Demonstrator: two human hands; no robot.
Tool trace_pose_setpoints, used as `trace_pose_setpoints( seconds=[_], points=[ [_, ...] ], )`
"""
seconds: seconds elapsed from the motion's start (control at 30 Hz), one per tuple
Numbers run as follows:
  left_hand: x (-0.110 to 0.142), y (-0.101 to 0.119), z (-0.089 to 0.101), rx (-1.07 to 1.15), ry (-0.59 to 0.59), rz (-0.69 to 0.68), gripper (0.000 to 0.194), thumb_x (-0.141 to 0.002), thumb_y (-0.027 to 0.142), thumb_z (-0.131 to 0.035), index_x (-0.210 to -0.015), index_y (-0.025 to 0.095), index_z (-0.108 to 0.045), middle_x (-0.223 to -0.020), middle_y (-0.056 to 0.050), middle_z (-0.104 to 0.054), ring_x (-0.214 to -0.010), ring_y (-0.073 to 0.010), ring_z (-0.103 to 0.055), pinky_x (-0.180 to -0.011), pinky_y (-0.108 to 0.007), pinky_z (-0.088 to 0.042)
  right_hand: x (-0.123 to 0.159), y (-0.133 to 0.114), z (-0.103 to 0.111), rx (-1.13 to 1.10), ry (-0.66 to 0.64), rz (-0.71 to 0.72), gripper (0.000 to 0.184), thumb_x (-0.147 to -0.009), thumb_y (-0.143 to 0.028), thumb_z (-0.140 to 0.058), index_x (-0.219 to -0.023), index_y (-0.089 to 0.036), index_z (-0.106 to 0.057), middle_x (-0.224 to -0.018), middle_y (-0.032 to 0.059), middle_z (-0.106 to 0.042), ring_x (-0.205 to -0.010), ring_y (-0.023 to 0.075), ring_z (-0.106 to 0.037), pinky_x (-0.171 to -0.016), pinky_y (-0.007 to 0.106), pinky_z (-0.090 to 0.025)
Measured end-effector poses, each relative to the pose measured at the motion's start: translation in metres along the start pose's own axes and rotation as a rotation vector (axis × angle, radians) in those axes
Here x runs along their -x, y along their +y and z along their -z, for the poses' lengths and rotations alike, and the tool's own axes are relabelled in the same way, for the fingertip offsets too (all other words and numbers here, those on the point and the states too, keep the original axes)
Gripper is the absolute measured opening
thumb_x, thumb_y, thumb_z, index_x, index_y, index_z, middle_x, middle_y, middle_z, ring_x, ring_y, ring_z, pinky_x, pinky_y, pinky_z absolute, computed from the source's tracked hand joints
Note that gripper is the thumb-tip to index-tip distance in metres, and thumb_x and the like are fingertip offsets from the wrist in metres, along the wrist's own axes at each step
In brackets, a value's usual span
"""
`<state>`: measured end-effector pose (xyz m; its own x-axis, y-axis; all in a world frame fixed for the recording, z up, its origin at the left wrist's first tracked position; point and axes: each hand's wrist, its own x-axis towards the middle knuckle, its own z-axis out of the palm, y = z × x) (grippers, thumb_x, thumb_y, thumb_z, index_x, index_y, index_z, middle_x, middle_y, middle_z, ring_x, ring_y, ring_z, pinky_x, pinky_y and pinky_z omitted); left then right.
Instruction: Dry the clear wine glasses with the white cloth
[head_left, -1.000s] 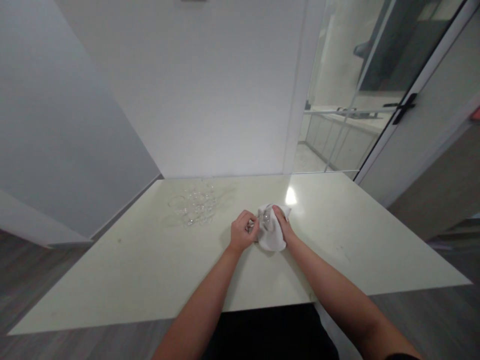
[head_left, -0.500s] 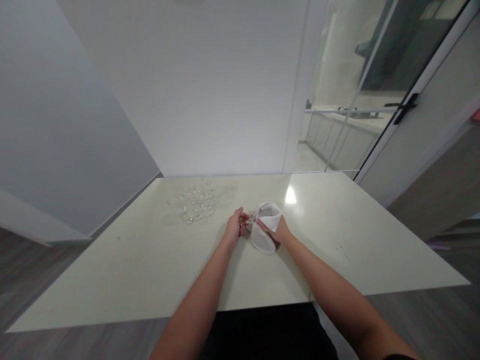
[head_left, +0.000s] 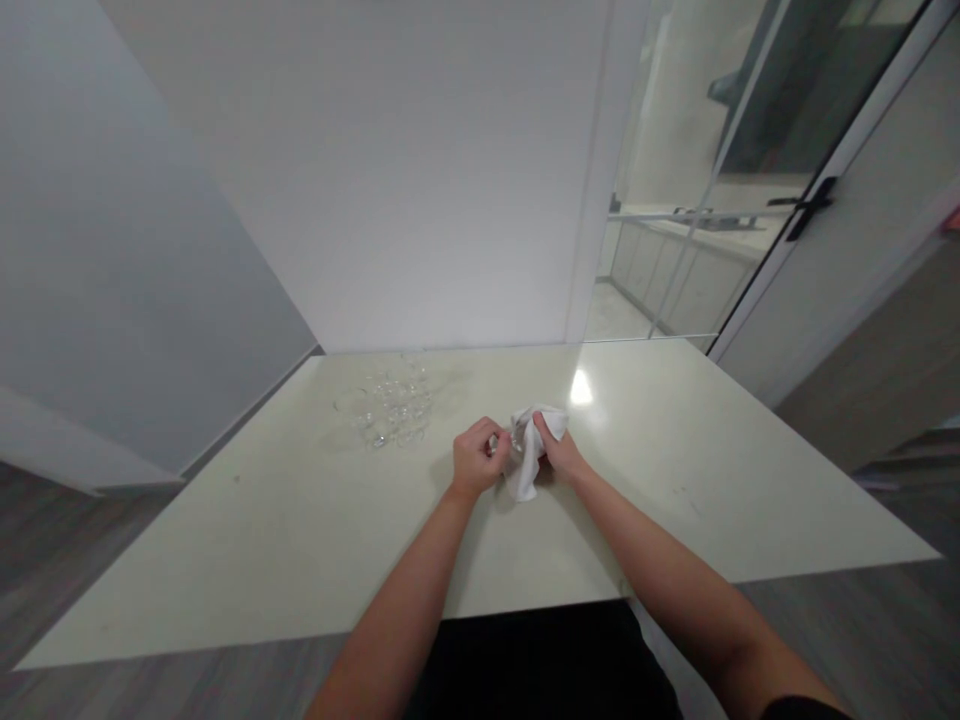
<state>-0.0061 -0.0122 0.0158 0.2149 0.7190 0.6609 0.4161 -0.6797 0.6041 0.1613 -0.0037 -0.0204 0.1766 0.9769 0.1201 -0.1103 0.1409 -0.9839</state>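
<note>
Over the middle of a pale table point(head_left: 675, 480), my left hand point(head_left: 475, 459) is closed round a small clear glass point(head_left: 514, 437), most of it hidden. My right hand point(head_left: 556, 452) is closed on a white cloth point(head_left: 525, 470) that wraps the glass's right side and hangs down to the tabletop. The two hands nearly touch, with the glass between them.
A cluster of several small clear glasses point(head_left: 390, 410) stands on the table at the back left, near the white wall. A glass partition and a door with a black handle point(head_left: 806, 208) are at the right. The table's front edge is close to my body.
My left hand opened briefly and has closed again round the glass. The cloth, spread open half a second ago, is bunched against the glass again.
</note>
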Motion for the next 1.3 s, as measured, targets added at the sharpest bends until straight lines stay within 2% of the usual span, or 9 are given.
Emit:
trace_pose_setpoints(
  seconds=[0.27, 0.37, 0.5, 0.73, 0.87, 0.97, 1.07, 1.2, 1.3],
  points=[
    [-0.011, -0.015, -0.003, 0.654, -0.033, 0.856, 0.051, -0.079, 0.062, -0.047, -0.062, 0.016, -0.058, -0.053, 0.002, -0.048, -0.035, -0.0061, -0.032, -0.037, -0.022, -0.020, 0.017, -0.017, 0.000, 0.206, -0.203, 0.375, 0.043, -0.067, -0.042, -0.077, -0.100, -0.020, -0.061, -0.093, 0.0061, -0.068, -0.081, 0.0209, -0.063, -0.081, 0.036, -0.051],
    [-0.014, -0.021, -0.003, 0.792, -0.081, 0.979, 0.050, -0.074, 0.064, -0.052, -0.068, 0.015, -0.059, -0.059, 0.001, -0.052, -0.036, -0.0047, -0.034, -0.035, -0.020, -0.017, 0.019, -0.021, -0.002, 0.245, -0.175, 0.406, 0.052, -0.062, -0.042, -0.080, -0.105, -0.021, -0.059, -0.100, 0.0078, -0.068, -0.087, 0.0231, -0.062, -0.084, 0.038, -0.050],
    [-0.014, -0.015, -0.005, 0.791, -0.023, 0.869, 0.052, -0.074, 0.067, -0.050, -0.078, 0.017, -0.061, -0.062, 0.001, -0.053, -0.038, -0.0060, -0.035, -0.036, -0.020, -0.020, 0.011, -0.019, 0.001, 0.214, -0.169, 0.305, 0.036, -0.071, -0.049, -0.072, -0.089, -0.020, -0.063, -0.088, 0.0063, -0.068, -0.079, 0.0209, -0.061, -0.079, 0.035, -0.051],
    [-0.005, -0.002, -0.001, 0.490, -0.007, 0.317, 0.039, -0.076, 0.056, -0.059, -0.076, 0.017, -0.066, -0.074, -0.004, -0.060, -0.063, -0.0134, -0.051, -0.056, -0.024, -0.039, -0.004, 0.000, 0.002, 0.023, 0.080, -0.051, 0.049, -0.077, -0.068, -0.055, -0.079, -0.020, -0.064, -0.073, 0.0059, -0.066, -0.072, 0.0212, -0.060, -0.068, 0.035, -0.051],
    [-0.009, -0.006, -0.002, 0.606, 0.036, 0.567, 0.035, -0.074, 0.049, -0.062, -0.061, 0.016, -0.060, -0.063, -0.001, -0.055, -0.058, -0.0112, -0.049, -0.050, -0.022, -0.034, -0.001, -0.002, 0.002, 0.059, 0.089, 0.060, 0.045, -0.079, -0.063, -0.057, -0.088, -0.020, -0.065, -0.089, 0.0075, -0.069, -0.084, 0.0225, -0.062, -0.078, 0.038, -0.051],
    [-0.014, -0.014, -0.005, 0.760, 0.035, 0.826, 0.037, -0.073, 0.052, -0.058, -0.065, 0.016, -0.058, -0.057, 0.003, -0.048, -0.039, -0.0053, -0.030, -0.038, -0.021, -0.018, 0.007, -0.010, 0.004, 0.140, -0.113, 0.221, 0.040, -0.071, -0.053, -0.071, -0.092, -0.019, -0.065, -0.091, 0.0072, -0.069, -0.083, 0.0212, -0.062, -0.080, 0.036, -0.050],
    [-0.016, -0.019, -0.007, 0.809, -0.004, 0.892, 0.042, -0.073, 0.056, -0.051, -0.070, 0.015, -0.058, -0.057, 0.004, -0.046, -0.034, -0.0042, -0.022, -0.035, -0.021, -0.013, 0.014, -0.016, 0.003, 0.176, -0.219, 0.300, 0.049, -0.060, -0.043, -0.082, -0.099, -0.020, -0.064, -0.093, 0.0065, -0.069, -0.080, 0.0205, -0.063, -0.080, 0.036, -0.050],
    [-0.014, -0.014, -0.007, 0.741, 0.131, 0.818, 0.040, -0.077, 0.056, -0.047, -0.077, 0.017, -0.057, -0.062, 0.003, -0.049, -0.039, -0.0059, -0.030, -0.038, -0.020, -0.020, 0.012, -0.017, -0.003, 0.139, -0.137, 0.311, 0.040, -0.070, -0.049, -0.074, -0.098, -0.022, -0.064, -0.096, 0.0074, -0.069, -0.088, 0.0223, -0.062, -0.086, 0.039, -0.049],
    [-0.007, -0.004, -0.006, 0.421, 0.192, 0.502, 0.031, -0.079, 0.050, -0.051, -0.079, 0.020, -0.058, -0.068, 0.000, -0.054, -0.054, -0.0115, -0.045, -0.050, -0.023, -0.036, 0.003, -0.010, -0.003, 0.086, -0.001, 0.210, 0.038, -0.080, -0.060, -0.057, -0.083, -0.023, -0.064, -0.086, 0.0069, -0.068, -0.084, 0.0228, -0.061, -0.082, 0.039, -0.049]
  ],
)
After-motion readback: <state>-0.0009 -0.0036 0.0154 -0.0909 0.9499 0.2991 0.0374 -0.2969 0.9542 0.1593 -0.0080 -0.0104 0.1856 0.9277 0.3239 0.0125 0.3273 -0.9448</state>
